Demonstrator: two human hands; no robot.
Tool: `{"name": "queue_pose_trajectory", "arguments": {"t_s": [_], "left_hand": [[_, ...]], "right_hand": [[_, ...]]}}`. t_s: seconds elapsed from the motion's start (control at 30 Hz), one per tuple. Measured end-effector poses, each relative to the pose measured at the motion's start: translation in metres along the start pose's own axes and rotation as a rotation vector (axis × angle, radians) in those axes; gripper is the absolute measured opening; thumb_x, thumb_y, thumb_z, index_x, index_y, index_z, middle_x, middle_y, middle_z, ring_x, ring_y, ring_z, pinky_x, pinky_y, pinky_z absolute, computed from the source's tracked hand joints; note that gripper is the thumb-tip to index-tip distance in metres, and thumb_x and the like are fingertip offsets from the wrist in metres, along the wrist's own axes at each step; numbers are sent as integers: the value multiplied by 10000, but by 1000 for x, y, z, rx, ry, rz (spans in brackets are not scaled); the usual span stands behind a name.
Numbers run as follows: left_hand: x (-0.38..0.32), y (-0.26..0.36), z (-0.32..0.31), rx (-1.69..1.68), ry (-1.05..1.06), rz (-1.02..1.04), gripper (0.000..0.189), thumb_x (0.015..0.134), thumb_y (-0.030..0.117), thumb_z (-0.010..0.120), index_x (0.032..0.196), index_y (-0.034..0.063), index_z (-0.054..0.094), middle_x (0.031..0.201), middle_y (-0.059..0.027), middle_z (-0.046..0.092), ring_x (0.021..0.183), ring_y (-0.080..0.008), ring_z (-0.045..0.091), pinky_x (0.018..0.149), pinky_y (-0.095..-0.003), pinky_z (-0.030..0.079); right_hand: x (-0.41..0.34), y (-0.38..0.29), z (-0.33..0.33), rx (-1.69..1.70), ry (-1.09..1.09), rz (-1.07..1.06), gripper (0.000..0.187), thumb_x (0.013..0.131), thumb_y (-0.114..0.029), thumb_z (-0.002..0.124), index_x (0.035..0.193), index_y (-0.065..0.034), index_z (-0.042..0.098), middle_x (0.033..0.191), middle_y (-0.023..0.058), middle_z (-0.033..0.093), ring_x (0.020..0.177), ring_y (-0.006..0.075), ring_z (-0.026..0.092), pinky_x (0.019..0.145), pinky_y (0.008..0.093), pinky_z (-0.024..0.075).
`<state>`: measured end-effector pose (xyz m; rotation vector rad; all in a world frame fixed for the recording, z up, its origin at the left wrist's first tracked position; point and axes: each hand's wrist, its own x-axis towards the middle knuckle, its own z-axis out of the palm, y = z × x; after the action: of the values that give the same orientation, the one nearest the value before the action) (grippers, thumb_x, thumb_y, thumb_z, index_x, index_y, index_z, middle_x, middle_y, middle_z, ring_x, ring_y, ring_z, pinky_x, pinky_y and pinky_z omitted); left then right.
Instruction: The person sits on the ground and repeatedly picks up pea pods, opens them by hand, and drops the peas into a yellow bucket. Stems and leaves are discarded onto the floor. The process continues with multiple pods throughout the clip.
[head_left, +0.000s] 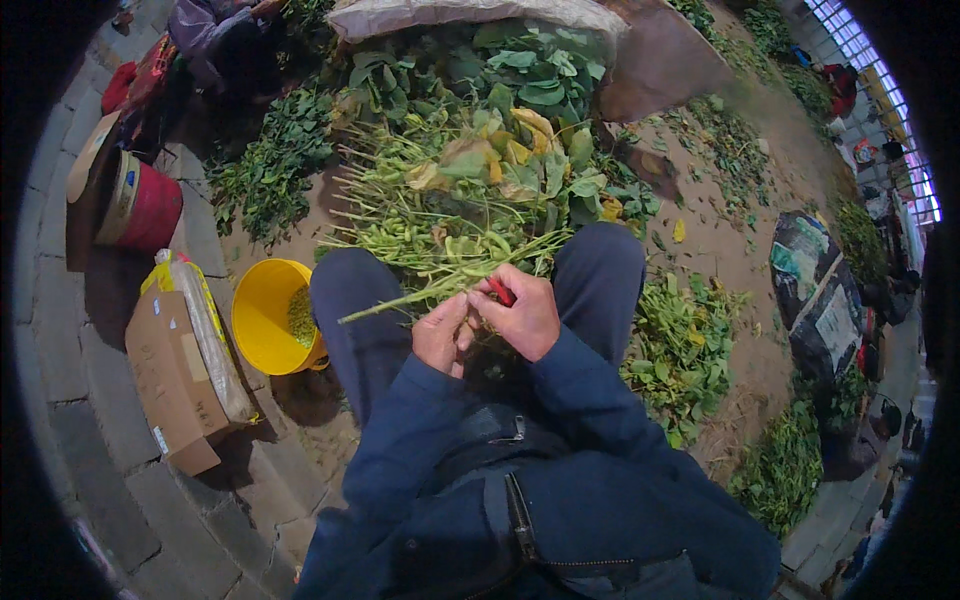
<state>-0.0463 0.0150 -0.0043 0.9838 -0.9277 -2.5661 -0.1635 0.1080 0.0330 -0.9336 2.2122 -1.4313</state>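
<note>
Between my knees, my left hand (441, 331) has its fingers curled in, its fingertips meeting my right thumb. Whatever the left fingers pinch is hidden. My right hand (526, 311) is closed around a small tool with a red handle (502, 291); its working end is out of sight. A green bean stalk (390, 304) lies slantwise just beyond both hands, its bare end over my left thigh. Past it rests a heap of cut bean plants (442, 217) with plump green pods (491, 244) and some yellowed leaves (534, 127).
At left stands a yellow bucket (251, 330) partly filled with green pods, beside a cardboard box (169, 367). Behind them is a red bucket (154, 206). Leafy plants (686, 352) lie right of my knee. A person (225, 37) sits at upper left.
</note>
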Motion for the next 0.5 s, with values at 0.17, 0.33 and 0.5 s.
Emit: {"name": "queue_pose_trajectory", "arguments": {"t_s": [0.17,0.33,0.5], "left_hand": [[4,-2,-6,-151,-66,-20,212,977,136,606,1106,-28,645,779,7,595,533,-26,429,477,-180,317],[5,1,-12,-108,-37,29,227,941,113,630,1144,14,636,786,26,604,481,-25,398,450,-180,309],[4,-2,-17,-120,-47,21,159,919,71,655,1066,14,669,779,21,633,492,-31,430,463,-188,327]], "right_hand": [[-16,-3,-6,36,-22,67,211,851,-180,735,858,-7,615,684,129,603,582,198,584,572,334,470],[-23,-2,-13,190,-239,11,161,991,-127,540,1055,15,579,786,82,629,689,143,585,656,286,479],[-26,-1,-17,188,-349,-52,262,1020,-111,480,1228,25,565,830,71,612,738,139,589,682,284,479]]}}
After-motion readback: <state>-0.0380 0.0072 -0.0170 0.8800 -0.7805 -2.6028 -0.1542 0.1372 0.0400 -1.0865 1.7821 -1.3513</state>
